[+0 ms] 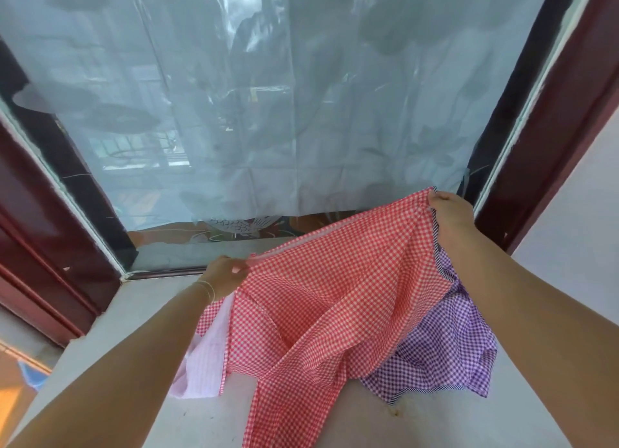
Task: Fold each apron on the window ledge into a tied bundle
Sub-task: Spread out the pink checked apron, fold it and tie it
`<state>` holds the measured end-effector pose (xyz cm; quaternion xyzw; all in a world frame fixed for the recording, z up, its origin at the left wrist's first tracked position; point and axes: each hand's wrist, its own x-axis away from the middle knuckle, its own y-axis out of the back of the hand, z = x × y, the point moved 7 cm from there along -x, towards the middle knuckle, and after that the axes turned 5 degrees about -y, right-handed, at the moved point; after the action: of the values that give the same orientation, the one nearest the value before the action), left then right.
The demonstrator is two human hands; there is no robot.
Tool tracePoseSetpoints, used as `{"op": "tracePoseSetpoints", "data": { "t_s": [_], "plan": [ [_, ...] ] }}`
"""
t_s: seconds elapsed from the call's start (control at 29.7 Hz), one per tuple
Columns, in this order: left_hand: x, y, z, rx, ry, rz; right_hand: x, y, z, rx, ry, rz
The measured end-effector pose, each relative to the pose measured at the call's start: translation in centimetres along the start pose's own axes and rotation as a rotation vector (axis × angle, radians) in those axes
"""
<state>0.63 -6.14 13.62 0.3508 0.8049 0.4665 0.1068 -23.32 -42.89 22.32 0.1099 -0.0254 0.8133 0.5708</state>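
A red-and-white checked apron (321, 290) is held spread above the grey window ledge (134, 330). My left hand (222, 276) pinches its upper edge at the left corner. My right hand (452, 219) grips the same edge at the right corner, higher up and near the window frame. A long strip of the red apron hangs down towards the ledge's front edge. A purple-and-white checked apron (445, 353) lies crumpled on the ledge under my right forearm. A pale pink piece of cloth (204, 357) shows beneath the red apron on the left.
A pale translucent curtain (268, 112) covers the window pane behind the ledge. Dark red window frames (552, 129) stand at both sides. A white wall (576, 240) is at the right. The floor shows at the lower left, beyond the ledge's edge.
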Motion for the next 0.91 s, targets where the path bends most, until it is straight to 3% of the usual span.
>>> {"op": "tracePoseSetpoints", "data": {
  "t_s": [0.13,0.37,0.5,0.64,0.74,0.91],
  "plan": [
    [0.3,0.1,-0.5,0.229,0.049,-0.037,-0.4,1.4,-0.3,0.015,0.006,-0.068],
    [-0.6,3.1,-2.7,0.286,-0.052,-0.25,-0.4,3.4,-1.2,0.072,-0.027,-0.156],
    [-0.2,5.4,-4.5,0.569,-0.112,-0.367,-0.4,4.1,-1.9,0.091,-0.074,-0.167],
    [0.4,7.1,-5.5,0.776,-0.13,-0.358,-0.7,4.7,-1.1,0.052,-0.072,-0.157],
    [0.1,7.9,-5.9,0.533,-0.131,-0.353,-0.8,4.7,0.2,0.12,-0.058,-0.187],
    [-0.9,5.5,-6.5,-0.222,-0.242,-0.14,1.1,4.3,1.8,0.472,-0.017,-0.261]
  ]
}}
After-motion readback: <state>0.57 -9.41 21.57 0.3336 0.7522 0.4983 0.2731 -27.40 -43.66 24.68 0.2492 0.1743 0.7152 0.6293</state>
